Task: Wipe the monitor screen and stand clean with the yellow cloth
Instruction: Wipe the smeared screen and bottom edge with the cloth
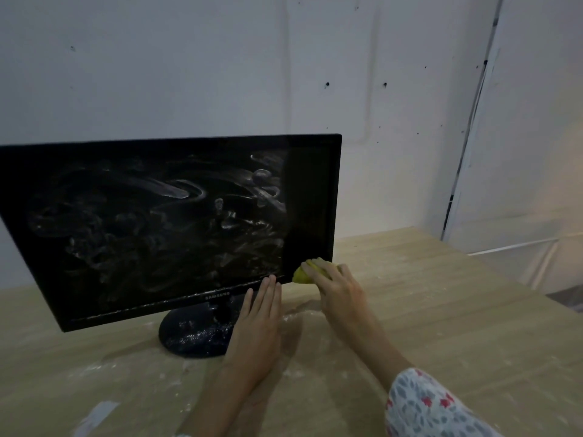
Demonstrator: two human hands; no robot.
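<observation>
A black monitor [164,222] stands on a wooden table, its screen smeared with white swirls except for a dark, clean strip along the right side. Its round black stand [192,334] is speckled with white dust. My right hand [339,287] is closed on a bunched yellow cloth [301,274] pressed against the screen's lower right corner. My left hand [258,323] lies flat with fingers together, fingertips touching the monitor's bottom bezel, over the right part of the stand.
The wooden table [441,310] carries white powder patches near the stand and at the front left. A white wall stands close behind the monitor. The table's right edge runs diagonally at the far right.
</observation>
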